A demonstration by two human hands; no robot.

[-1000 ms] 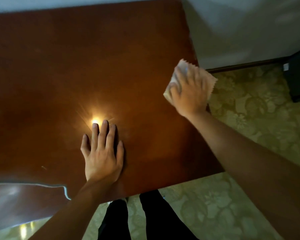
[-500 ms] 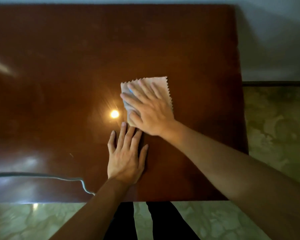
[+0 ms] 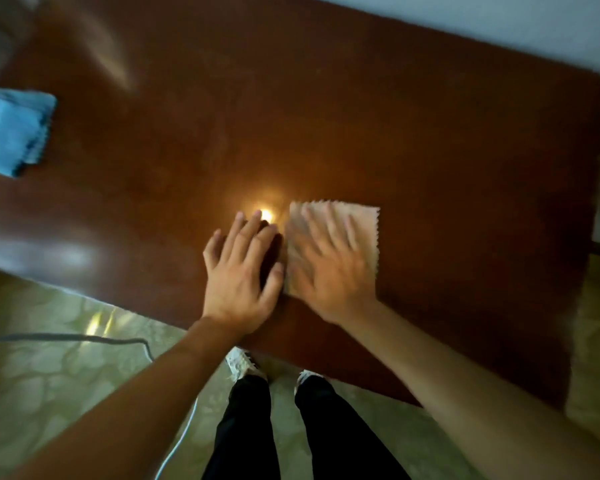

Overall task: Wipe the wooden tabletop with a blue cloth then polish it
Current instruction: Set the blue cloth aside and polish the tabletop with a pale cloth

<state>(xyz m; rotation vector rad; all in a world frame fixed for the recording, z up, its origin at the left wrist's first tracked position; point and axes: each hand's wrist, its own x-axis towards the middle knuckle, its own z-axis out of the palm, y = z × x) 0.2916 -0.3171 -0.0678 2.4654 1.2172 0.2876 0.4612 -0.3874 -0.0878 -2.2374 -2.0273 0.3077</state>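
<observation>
I see my right hand (image 3: pixel 329 268) lying flat on a pale polishing cloth (image 3: pixel 364 226) with zigzag-cut edges, fingers straight and spread, pressing it onto the wooden tabletop (image 3: pixel 326 116); the hand is blurred, so I cannot tell finer detail of the fingertips. My left hand (image 3: pixel 241 271) rests palm down on the bare wood just beside the pale cloth, on its left, fingers straight and close together, holding nothing. A bright lamp reflection (image 3: pixel 266 214) glows on the wood, touching the left hand's fingertips and just left of the pale cloth's far corner. The folded blue cloth (image 3: pixel 13 131) lies well apart from the pale cloth, far off to its left at the picture's edge, on the tabletop and untouched by either hand. Nearer me than the pale cloth, beyond the table's front edge, I see black trouser legs (image 3: pixel 246 427), white shoes (image 3: pixel 241 363) and a grey cable (image 3: pixel 84 338) on the patterned floor (image 3: pixel 49 393).
</observation>
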